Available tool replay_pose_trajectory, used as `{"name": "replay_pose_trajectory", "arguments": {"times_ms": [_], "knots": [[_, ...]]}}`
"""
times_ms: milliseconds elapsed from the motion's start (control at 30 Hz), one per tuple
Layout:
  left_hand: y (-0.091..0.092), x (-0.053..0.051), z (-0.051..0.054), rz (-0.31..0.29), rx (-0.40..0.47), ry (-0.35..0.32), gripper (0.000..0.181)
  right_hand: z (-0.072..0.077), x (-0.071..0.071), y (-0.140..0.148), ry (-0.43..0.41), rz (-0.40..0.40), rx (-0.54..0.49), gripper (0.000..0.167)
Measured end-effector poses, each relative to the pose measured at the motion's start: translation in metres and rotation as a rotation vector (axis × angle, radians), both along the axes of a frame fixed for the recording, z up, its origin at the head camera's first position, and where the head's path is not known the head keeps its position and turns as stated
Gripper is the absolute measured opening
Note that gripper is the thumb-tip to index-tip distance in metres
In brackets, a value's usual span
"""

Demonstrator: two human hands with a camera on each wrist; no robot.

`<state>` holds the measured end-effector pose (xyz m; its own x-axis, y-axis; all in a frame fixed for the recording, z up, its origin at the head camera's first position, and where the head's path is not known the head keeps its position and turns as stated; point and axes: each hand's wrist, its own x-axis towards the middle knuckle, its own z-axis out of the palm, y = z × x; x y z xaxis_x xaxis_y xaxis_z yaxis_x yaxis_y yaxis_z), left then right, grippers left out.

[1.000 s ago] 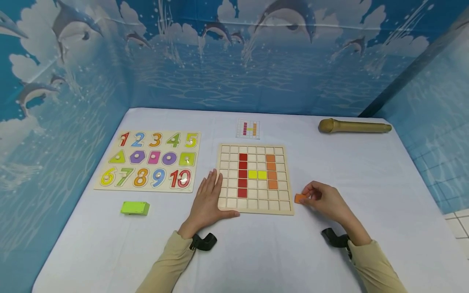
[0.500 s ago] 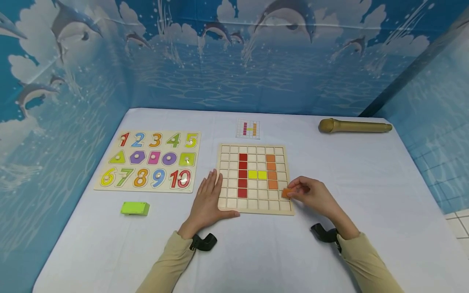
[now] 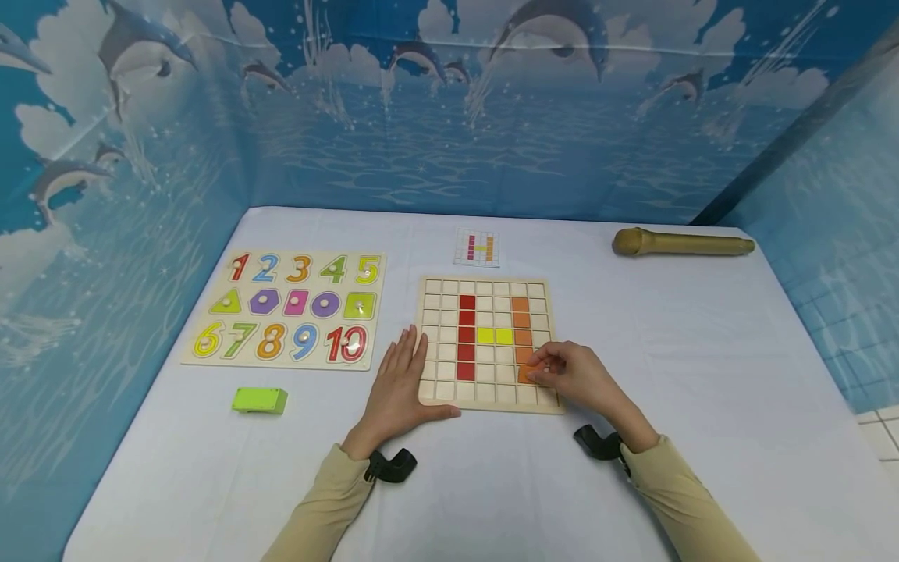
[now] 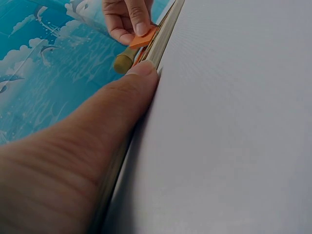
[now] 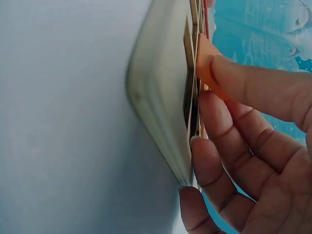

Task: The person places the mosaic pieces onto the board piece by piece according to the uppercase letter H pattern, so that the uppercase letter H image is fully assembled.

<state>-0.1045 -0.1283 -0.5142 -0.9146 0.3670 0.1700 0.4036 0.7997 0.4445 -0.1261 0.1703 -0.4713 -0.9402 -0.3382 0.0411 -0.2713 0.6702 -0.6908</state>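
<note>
My right hand (image 3: 579, 380) pinches an orange square tile (image 5: 208, 63) between thumb and fingers, over the lower right part of a wooden grid board (image 3: 485, 396). In the head view that tile sits just below a column of orange tiles (image 3: 522, 321); the right wrist view shows it tilted against the grid. A red column (image 3: 467, 338) and two yellow tiles (image 3: 495, 336) fill other cells. My left hand (image 3: 396, 390) rests along the board's left edge, fingers straight and thumb spread along the front edge (image 4: 141, 78).
Behind the board lies a small pattern card (image 3: 477, 248). A number and shape puzzle (image 3: 281, 310) is on the left, with a green block (image 3: 259, 400) in front of it. At the back right lies a brownish stick with a rounded end (image 3: 681, 242).
My right hand has carried the orange tile leftward from beside the board to the cell area under the orange column. My left hand has stayed in place.
</note>
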Motion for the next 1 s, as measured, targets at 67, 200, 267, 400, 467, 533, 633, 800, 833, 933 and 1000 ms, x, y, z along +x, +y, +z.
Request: {"name": "replay_pose_trajectory", "arguments": {"times_ms": [67, 200, 267, 400, 467, 533, 633, 800, 833, 933, 1000], "knots": [[0.0002, 0.0002, 0.0007, 0.002, -0.004, -0.002, 0.122, -0.0004, -0.0001, -0.0004, 0.022, 0.003, 0.021, 0.010], [0.0004, -0.0004, 0.0008, 0.005, -0.008, -0.006, 0.122, -0.0004, -0.0006, -0.0004, 0.073, 0.016, 0.059, 0.009], [0.0004, -0.0006, 0.0004, 0.005, -0.013, -0.006, 0.122, 0.0000, -0.0007, -0.0004, 0.095, 0.020, 0.072, 0.008], [0.0005, -0.0006, 0.0000, 0.001, -0.008, -0.011, 0.122, 0.0007, 0.0000, -0.0003, 0.104, 0.018, 0.082, 0.008], [0.0006, -0.0006, -0.0002, -0.001, -0.007, -0.012, 0.122, 0.0005, 0.0001, -0.0001, 0.097, 0.015, 0.079, 0.008], [0.0006, -0.0011, -0.0001, -0.003, -0.006, -0.009, 0.122, -0.0002, 0.0000, 0.0002, 0.092, 0.013, 0.080, 0.008], [0.0008, -0.0020, 0.0001, -0.002, -0.014, -0.005, 0.122, -0.0004, -0.0006, 0.0009, 0.094, 0.019, 0.079, 0.008], [0.0008, -0.0027, 0.0007, -0.002, -0.016, -0.010, 0.122, -0.0001, -0.0009, 0.0021, 0.090, 0.034, 0.071, 0.007], [0.0008, -0.0026, 0.0007, -0.002, -0.015, -0.011, 0.122, 0.0001, -0.0009, 0.0023, 0.089, 0.038, 0.068, 0.007], [0.0005, -0.0020, 0.0007, -0.003, -0.008, -0.009, 0.122, 0.0000, -0.0010, 0.0029, 0.085, 0.055, 0.063, 0.007], [0.0002, -0.0018, 0.0003, -0.003, -0.006, -0.007, 0.121, 0.0000, -0.0011, 0.0035, 0.080, 0.068, 0.061, 0.008]]}}
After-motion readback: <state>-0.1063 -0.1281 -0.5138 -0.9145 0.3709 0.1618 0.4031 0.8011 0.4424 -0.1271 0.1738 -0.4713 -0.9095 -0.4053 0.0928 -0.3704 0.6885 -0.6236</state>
